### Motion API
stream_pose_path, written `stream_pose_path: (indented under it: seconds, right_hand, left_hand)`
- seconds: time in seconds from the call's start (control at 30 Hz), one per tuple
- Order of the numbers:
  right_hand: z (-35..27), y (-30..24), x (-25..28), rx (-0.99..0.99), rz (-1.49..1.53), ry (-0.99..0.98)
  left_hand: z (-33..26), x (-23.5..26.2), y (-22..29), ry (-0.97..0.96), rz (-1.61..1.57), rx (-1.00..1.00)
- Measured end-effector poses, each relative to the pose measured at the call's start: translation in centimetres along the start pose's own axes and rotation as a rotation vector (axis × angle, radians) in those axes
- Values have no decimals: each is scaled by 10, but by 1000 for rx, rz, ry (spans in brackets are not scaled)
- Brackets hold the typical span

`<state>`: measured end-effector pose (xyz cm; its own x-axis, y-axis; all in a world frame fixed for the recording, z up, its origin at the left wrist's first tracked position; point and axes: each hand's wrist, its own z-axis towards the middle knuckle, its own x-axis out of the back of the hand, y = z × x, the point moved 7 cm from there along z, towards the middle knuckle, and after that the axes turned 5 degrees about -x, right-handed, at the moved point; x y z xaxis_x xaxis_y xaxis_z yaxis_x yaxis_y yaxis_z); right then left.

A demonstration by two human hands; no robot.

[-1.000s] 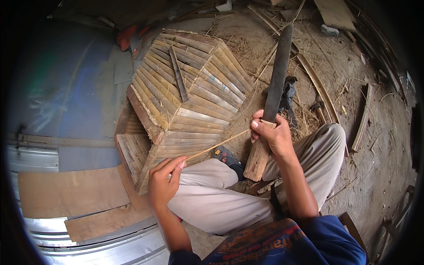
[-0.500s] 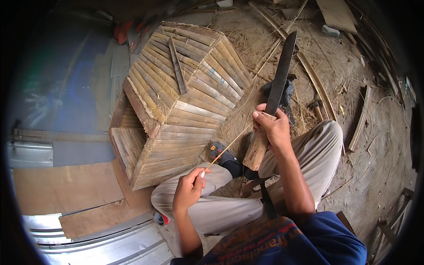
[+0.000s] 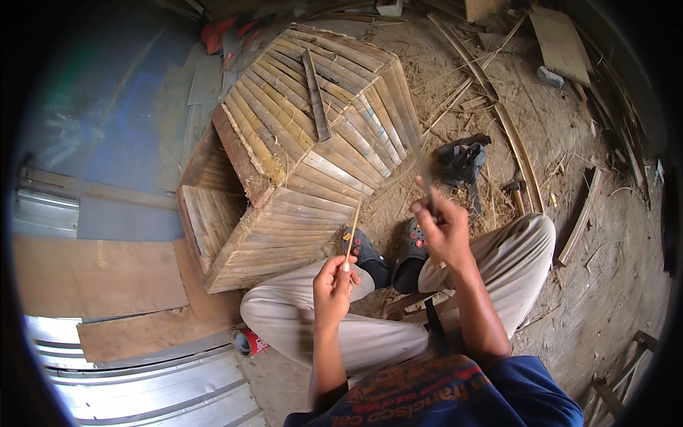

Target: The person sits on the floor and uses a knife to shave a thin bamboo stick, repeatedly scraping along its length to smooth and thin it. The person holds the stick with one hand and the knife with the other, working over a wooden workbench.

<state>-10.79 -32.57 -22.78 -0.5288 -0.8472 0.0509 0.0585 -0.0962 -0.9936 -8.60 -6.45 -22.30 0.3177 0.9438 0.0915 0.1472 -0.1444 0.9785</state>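
My left hand (image 3: 333,292), in front of the left knee, pinches a thin bamboo stick (image 3: 353,231) that points up and away. To the right, my right hand (image 3: 447,231) is closed around a machete (image 3: 424,181). Its blade appears nearly edge-on and smeared by motion, and the wooden handle is mostly hidden by the hand. Stick and machete are apart. Beyond my left hand lies a large many-sided frame of bamboo slats (image 3: 334,153), with a loose dark slat (image 3: 315,92) on top and an open hollow at its left side.
Past my clogs (image 3: 411,249) lies a dark crumpled bag (image 3: 464,160), with a hammer (image 3: 517,196) and a long bamboo strip (image 3: 506,124) nearby. A red can (image 3: 249,341) lies by my left knee. Plywood (image 3: 99,277) and metal sheets (image 3: 156,395) cover the left side.
The machete has turned from flat to edge-on and moved off the stick. My left hand has shifted right, and the stick now points more steeply away. The view has shifted slightly.
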Motion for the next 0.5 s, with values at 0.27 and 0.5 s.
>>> stream_pose_path:
  seconds: [0.27,0.5]
  right_hand:
    - [-33,-12,-79,-15,-261,-436]
    - [15,-58,-155,224,-521,-468]
  left_hand:
    - [21,70,35,310,26,-88]
    - [73,126,47,428,137,-91]
